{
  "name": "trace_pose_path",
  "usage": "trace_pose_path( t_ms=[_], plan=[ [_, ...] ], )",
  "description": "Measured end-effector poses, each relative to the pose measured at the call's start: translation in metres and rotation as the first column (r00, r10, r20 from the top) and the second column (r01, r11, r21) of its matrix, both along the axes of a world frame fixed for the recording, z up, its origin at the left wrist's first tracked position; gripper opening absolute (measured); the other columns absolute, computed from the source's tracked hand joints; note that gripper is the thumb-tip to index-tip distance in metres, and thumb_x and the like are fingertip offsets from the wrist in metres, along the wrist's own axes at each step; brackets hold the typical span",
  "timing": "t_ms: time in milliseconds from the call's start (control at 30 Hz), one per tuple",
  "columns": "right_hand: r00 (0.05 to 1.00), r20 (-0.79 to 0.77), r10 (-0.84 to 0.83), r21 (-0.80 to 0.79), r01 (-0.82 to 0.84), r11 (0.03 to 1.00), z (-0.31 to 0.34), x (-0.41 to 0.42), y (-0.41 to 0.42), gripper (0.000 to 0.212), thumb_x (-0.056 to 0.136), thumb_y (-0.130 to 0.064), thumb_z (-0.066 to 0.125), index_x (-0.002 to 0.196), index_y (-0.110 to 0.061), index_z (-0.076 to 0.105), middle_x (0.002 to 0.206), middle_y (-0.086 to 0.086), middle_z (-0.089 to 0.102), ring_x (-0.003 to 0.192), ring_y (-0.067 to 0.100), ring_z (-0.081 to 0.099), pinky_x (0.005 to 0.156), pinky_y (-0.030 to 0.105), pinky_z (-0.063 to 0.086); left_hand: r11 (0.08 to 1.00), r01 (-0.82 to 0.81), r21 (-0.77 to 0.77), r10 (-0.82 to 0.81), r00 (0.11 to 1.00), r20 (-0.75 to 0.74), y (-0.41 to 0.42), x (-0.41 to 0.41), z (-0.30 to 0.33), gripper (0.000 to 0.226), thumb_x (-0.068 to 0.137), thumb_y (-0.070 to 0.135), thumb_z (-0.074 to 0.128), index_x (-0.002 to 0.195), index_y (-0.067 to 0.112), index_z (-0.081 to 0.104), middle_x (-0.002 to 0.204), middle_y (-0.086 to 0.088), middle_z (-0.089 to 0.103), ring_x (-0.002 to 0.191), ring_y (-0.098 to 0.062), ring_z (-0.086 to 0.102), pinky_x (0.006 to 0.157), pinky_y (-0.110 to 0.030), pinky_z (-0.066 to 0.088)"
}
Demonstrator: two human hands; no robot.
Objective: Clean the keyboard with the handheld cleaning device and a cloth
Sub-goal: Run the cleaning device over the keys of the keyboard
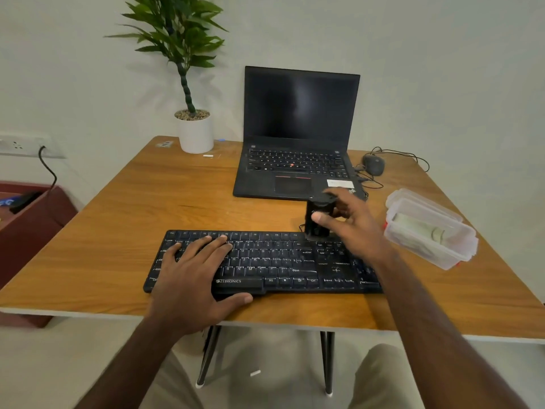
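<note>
The left hand (191, 273) is lying flat, fingers straight, on the black keyboard (265, 262) near the wooden table's (118, 231) front edge; the right hand (345, 222) is gripping the dark cylindrical cleaning device (315, 219) upright at the keyboard's far edge.

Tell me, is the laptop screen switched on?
No, the laptop stands open behind the keyboard, but its screen is completely dark.

A wooden table (124, 231) on dark legs is set against a plain pale wall (442, 69); a light floor (280, 364) is seen below.
</note>
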State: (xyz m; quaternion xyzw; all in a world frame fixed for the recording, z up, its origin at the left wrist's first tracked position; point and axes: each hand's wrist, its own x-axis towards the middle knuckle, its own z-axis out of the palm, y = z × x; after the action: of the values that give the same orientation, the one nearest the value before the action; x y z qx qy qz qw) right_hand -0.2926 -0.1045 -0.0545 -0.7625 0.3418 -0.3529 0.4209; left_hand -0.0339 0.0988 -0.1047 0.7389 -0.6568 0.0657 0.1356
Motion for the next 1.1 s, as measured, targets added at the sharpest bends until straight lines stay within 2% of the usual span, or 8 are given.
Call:
trace_pose_path(
  t_ms=[133,333,433,600,767,867,1000,1100],
  plan=[
    [0.996,-0.013,-0.085,-0.007,0.085,0.996,-0.003,-0.013,-0.008,0.038,0.088,-0.029,0.077,0.122,-0.036,0.061,0.115,-0.008,0.069,0.107,0.012,0.065,0.089,0.033,0.057,1.000,0.000,0.002,0.000,1.000,0.005,-0.001,0.002,0.001,0.102,0.074,0.096,0.033,0.144,0.025,0.051,0.152,0.006,0.048,0.141,-0.017,0.042,0.114,-0.059,0.030],
    [0.985,0.040,-0.169,-0.069,0.171,0.983,0.007,-0.021,-0.012,0.036,0.090,-0.027,0.075,0.122,-0.034,0.060,0.116,-0.016,0.066,0.107,0.001,0.061,0.081,0.015,0.049,1.000,-0.001,0.031,0.001,1.000,0.013,0.001,0.018,0.003,0.101,0.074,0.096,0.031,0.145,0.026,0.051,0.151,0.006,0.049,0.140,-0.018,0.043,0.114,-0.057,0.030],
    [0.989,0.043,-0.143,0.001,0.143,0.990,-0.003,-0.010,-0.007,0.038,0.090,-0.033,0.075,0.125,-0.034,0.060,0.120,-0.008,0.068,0.106,0.009,0.065,0.079,0.024,0.058,0.998,0.014,0.060,-0.016,0.999,0.035,0.007,0.034,0.008,0.100,0.075,0.096,0.029,0.147,0.028,0.048,0.153,0.008,0.046,0.142,-0.017,0.040,0.115,-0.053,0.025],
    [0.996,0.026,-0.087,0.007,0.087,0.996,-0.001,0.011,-0.001,0.039,0.093,-0.031,0.072,0.129,-0.031,0.058,0.120,-0.008,0.065,0.100,0.009,0.064,0.068,0.018,0.057,0.992,0.019,0.127,-0.030,0.995,0.091,-0.007,-0.021,0.022,0.113,0.067,0.102,0.029,0.142,0.022,0.055,0.147,-0.009,0.053,0.137,-0.032,0.048,0.109,-0.075,0.022],
    [0.997,-0.051,-0.053,-0.071,0.050,0.996,0.003,0.003,-0.006,0.035,0.090,-0.033,0.075,0.122,-0.039,0.060,0.112,-0.021,0.068,0.103,0.001,0.065,0.086,0.029,0.057,0.973,0.078,0.218,-0.091,0.995,0.049,-0.047,-0.094,0.029,0.112,0.071,0.098,0.023,0.159,0.030,0.010,0.169,-0.002,0.008,0.155,-0.023,0.004,0.115,-0.070,-0.008],
    [0.994,-0.060,-0.093,-0.130,0.085,0.988,0.009,-0.021,-0.015,0.038,0.089,-0.027,0.077,0.117,-0.046,0.060,0.108,-0.032,0.067,0.102,-0.006,0.064,0.088,0.026,0.055,0.974,0.014,0.225,-0.029,0.997,0.065,-0.055,-0.094,0.022,0.110,0.072,0.097,0.020,0.159,0.031,0.010,0.169,-0.002,0.008,0.155,-0.023,0.005,0.117,-0.067,-0.004],
    [0.992,0.082,-0.100,-0.108,0.109,0.988,0.003,-0.034,-0.020,0.037,0.087,-0.021,0.078,0.122,-0.024,0.065,0.114,-0.008,0.070,0.107,0.013,0.066,0.094,0.037,0.055,0.979,0.006,0.202,-0.012,1.000,0.027,-0.054,-0.092,0.016,0.111,0.071,0.098,0.017,0.158,0.030,0.022,0.167,-0.003,0.017,0.154,-0.025,0.013,0.119,-0.064,0.007],
    [0.999,0.021,-0.032,-0.103,0.034,0.994,-0.006,-0.026,-0.016,0.037,0.089,-0.023,0.078,0.123,-0.027,0.064,0.115,-0.006,0.071,0.110,0.019,0.067,0.095,0.046,0.056,0.980,0.010,0.197,-0.013,1.000,0.013,-0.054,-0.092,0.013,0.111,0.071,0.099,0.018,0.153,0.028,0.036,0.163,-0.005,0.031,0.151,-0.028,0.026,0.117,-0.066,0.017]
  ],
)
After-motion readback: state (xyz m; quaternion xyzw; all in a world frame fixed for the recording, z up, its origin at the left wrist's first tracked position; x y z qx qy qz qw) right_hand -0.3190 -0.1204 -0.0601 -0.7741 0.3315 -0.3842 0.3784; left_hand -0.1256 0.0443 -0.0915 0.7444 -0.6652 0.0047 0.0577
